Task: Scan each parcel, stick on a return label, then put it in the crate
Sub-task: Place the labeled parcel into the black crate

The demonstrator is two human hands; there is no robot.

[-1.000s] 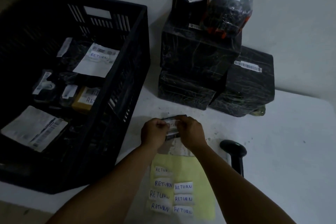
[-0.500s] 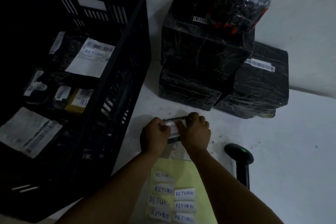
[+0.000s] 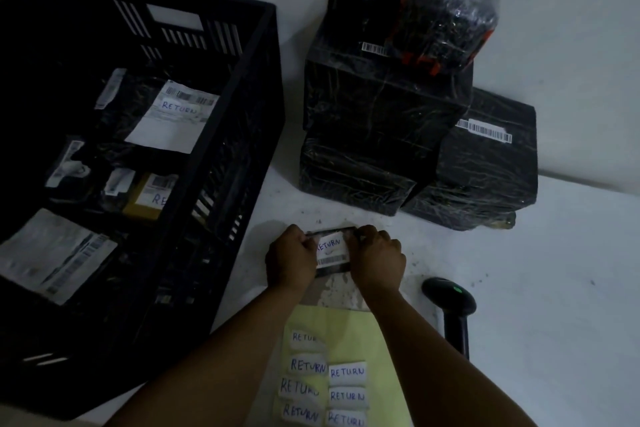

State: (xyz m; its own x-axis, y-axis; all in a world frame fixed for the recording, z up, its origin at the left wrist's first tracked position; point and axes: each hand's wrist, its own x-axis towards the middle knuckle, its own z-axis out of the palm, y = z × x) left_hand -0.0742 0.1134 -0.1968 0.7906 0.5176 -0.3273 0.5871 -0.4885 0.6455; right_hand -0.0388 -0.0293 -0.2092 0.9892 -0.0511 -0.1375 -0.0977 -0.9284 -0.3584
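White and scuffed, the tabletop (image 3: 561, 288) meets a pale wall (image 3: 571, 45) at the back, and the light is dim. A tall black slatted plastic crate (image 3: 256, 135) fills the left side, its right wall just beside the left hand (image 3: 292, 258), so there is little room on that side. Dark wrapped parcels with white labels (image 3: 173, 121) lie in the crate, two of them marked RETURN. Behind the hands, a stack of black film-wrapped parcels (image 3: 381, 121) stands against the wall with a strip of bare table between. To the right, a black handheld barcode scanner (image 3: 450, 298) lies near the right forearm, and beyond it the table is bare out to the frame edge.

Both hands hold a small flat black parcel (image 3: 333, 269) over the table, between the crate and the scanner. The left hand's fingers are curled round its left edge, and the right hand (image 3: 377, 258) grips its right edge with fingers clamped over the top. A white handwritten RETURN label (image 3: 330, 244) sits on the parcel's face above a barcode strip.

Compared with half a second ago, the hands have parted slightly and the label shows more fully, where before the fingers covered most of it. The parcel is in much the same place.

Nearer the body, a pale yellow backing sheet (image 3: 374, 336) lies on the table, carrying more white RETURN stickers (image 3: 346, 373) in two columns.
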